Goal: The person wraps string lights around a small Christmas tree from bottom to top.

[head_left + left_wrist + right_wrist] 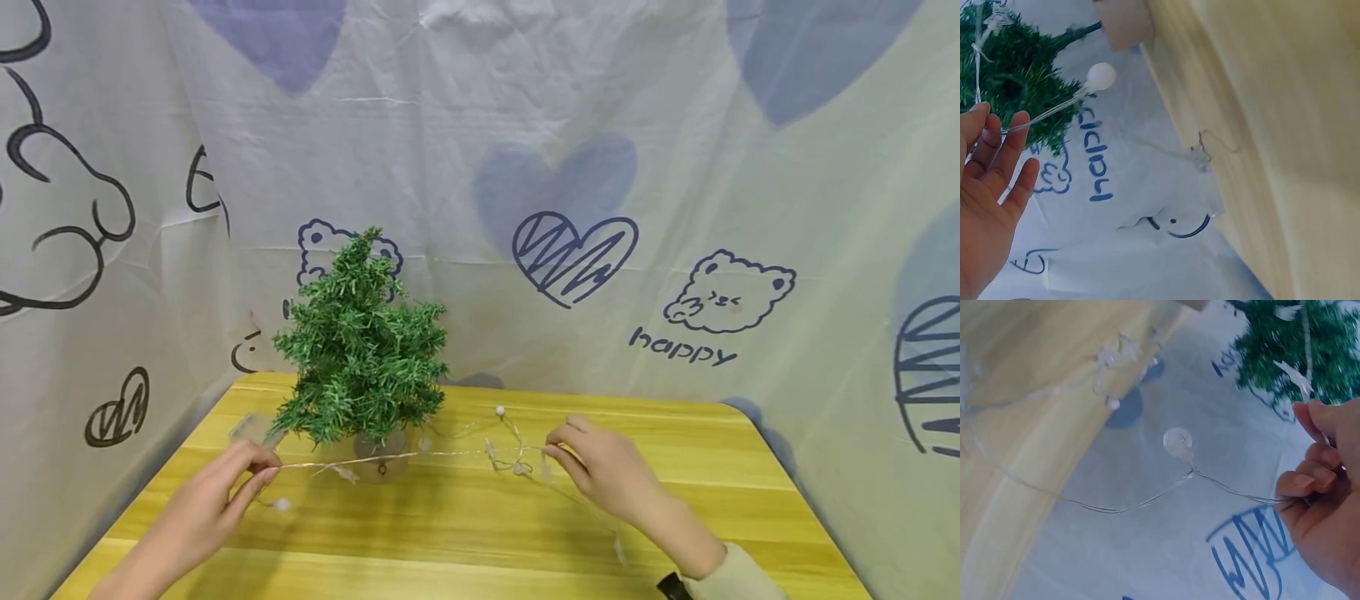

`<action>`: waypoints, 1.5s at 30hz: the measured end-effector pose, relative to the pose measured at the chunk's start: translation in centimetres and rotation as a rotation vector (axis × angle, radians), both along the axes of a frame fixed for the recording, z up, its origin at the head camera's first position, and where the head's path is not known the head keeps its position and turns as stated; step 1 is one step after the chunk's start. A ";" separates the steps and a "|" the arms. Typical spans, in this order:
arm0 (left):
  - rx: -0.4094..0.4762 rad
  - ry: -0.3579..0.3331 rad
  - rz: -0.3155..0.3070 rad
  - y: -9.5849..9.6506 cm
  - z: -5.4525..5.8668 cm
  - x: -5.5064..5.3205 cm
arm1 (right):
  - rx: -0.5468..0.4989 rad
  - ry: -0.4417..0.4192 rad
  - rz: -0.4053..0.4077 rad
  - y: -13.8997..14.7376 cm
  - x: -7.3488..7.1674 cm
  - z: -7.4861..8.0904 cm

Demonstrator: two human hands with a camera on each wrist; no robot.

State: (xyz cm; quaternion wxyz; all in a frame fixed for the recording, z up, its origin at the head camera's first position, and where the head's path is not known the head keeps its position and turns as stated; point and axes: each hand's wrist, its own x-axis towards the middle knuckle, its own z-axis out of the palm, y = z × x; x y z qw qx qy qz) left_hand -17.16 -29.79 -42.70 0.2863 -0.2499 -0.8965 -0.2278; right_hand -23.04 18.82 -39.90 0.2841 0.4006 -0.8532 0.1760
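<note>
Both hands pinch a thin wire of string lights (450, 454), which runs nearly straight between them. My left hand (213, 500) grips one end of this stretch between thumb and fingertips. At the other end my right hand (603, 471) pinches the wire, its other fingers curled in the right wrist view. Small white balls and stars hang along the string; one ball (1102, 76) dangles just past the left fingers, and another ball (1177, 442) hangs beside the right hand. Behind the taut wire stands a small green artificial Christmas tree (360, 350), whose round base (381, 467) the wire crosses in the head view.
More of the string, with a star (618, 550) and a ball (500, 411), trails loosely around the right hand over the yellow wooden table (465, 550). A clear plastic piece (255, 427) lies left of the tree. Printed cloth (465, 167) hangs behind the table and at its sides.
</note>
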 end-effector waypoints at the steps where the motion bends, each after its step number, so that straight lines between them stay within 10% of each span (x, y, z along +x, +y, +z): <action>1: 0.005 0.007 -0.003 -0.1 0.2 0.0 | -0.021 0.014 -0.008 0.3 0.0 0.3; 28: 0.052 0.171 0.024 -0.5 3.9 -1.3 | -0.314 0.326 0.033 4.5 -0.9 4.1; 38: 0.176 0.273 -0.037 -0.8 3.1 -2.1 | -0.405 0.417 0.155 3.4 0.2 5.3; 45: 0.120 0.247 0.039 -1.1 2.9 -2.2 | -0.347 0.389 0.114 3.6 -0.6 4.7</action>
